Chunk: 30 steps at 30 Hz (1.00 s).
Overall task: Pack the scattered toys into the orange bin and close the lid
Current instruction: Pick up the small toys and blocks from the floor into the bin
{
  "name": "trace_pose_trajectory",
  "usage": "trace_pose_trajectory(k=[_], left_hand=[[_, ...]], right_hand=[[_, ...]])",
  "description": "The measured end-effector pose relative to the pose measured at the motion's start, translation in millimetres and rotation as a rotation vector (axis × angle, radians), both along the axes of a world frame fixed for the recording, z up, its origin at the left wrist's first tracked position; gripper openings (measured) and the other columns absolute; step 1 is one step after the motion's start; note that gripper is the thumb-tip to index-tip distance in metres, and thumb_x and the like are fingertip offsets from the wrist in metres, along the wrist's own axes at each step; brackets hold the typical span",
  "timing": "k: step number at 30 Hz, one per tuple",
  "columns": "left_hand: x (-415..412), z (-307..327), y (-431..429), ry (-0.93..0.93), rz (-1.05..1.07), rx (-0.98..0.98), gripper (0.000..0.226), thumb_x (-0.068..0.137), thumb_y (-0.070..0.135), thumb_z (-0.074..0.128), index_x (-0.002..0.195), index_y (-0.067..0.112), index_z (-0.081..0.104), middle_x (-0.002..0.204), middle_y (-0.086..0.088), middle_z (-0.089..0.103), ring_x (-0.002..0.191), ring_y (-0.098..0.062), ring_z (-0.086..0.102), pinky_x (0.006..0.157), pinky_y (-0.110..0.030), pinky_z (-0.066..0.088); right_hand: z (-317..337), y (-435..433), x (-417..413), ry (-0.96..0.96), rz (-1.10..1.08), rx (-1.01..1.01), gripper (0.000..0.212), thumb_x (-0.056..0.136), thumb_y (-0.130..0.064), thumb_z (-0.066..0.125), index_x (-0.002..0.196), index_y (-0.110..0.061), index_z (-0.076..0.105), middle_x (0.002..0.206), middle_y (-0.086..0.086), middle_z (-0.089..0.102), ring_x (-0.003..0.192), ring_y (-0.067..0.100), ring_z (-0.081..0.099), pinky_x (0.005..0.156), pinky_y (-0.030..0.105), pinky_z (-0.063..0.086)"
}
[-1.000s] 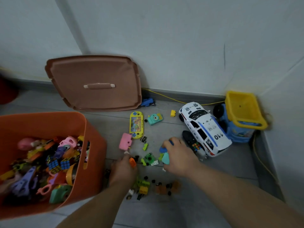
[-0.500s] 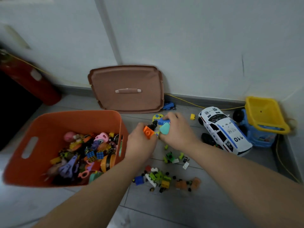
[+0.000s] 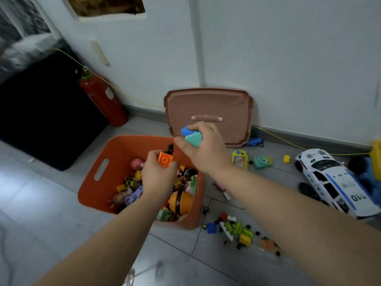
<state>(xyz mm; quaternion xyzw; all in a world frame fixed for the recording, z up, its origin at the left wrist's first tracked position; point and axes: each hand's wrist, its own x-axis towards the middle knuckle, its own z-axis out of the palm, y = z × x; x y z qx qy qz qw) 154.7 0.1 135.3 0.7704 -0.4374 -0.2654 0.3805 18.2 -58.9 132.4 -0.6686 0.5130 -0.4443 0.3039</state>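
The orange bin (image 3: 97, 182) stands on the floor, half full of mixed toys. Above its middle, my left hand (image 3: 158, 178) grips an orange brick (image 3: 165, 159) together with a small black piece. My right hand (image 3: 203, 147) hovers over the bin's far right rim, closed on a teal block (image 3: 193, 140) and a blue block (image 3: 185, 131). The brown lid (image 3: 233, 106) leans against the wall behind the bin. Several small bricks (image 3: 237, 229) lie scattered on the floor to the right of the bin.
A white police car (image 3: 334, 182), a teal toy camera (image 3: 262, 161), a yellow handheld game (image 3: 239, 157), a small yellow brick (image 3: 287, 158) and a blue toy (image 3: 255, 141) lie on the floor at right. A red fire extinguisher (image 3: 103, 100) stands by the wall at left.
Both hands have lifted from the floor pile and swung left, carrying their toys over the bin. My view has turned left with them.
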Motion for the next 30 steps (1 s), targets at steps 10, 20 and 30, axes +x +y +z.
trace_pose_trajectory(k=[10,20,30], left_hand=[[51.1,-11.6,15.2,-0.183,-0.087,0.166,0.088,0.071,0.046,0.075,0.147,0.036,0.031,0.138,-0.001,0.043,0.128,-0.025,0.044,0.104,-0.050,0.045],[-4.1,1.3,-11.0,-0.136,-0.082,-0.045,0.054,0.090,0.024,0.057,0.143,0.027,0.043,0.140,0.000,0.045,0.118,-0.013,0.049,0.093,-0.026,0.036],[-103.9,2.6,-41.8,-0.177,-0.359,-0.146,0.050,0.088,0.017,0.060,0.137,0.025,0.051,0.138,0.002,0.047,0.125,-0.009,0.045,0.095,-0.017,0.029]], right_hand=[[-8.6,2.2,40.0,0.008,0.253,0.014,0.037,0.104,-0.035,0.042,0.137,-0.028,0.058,0.159,0.001,0.037,0.147,0.014,0.028,0.120,0.033,0.022],[-13.6,5.0,-8.0,-0.073,0.363,0.163,0.054,0.104,-0.047,0.031,0.154,-0.052,0.010,0.166,-0.019,-0.010,0.146,-0.008,-0.011,0.122,0.058,-0.002],[-45.9,3.8,-122.6,0.132,-0.009,0.257,0.064,0.101,-0.046,0.048,0.157,-0.036,0.018,0.168,-0.001,0.002,0.151,0.019,0.021,0.119,0.040,0.024]])
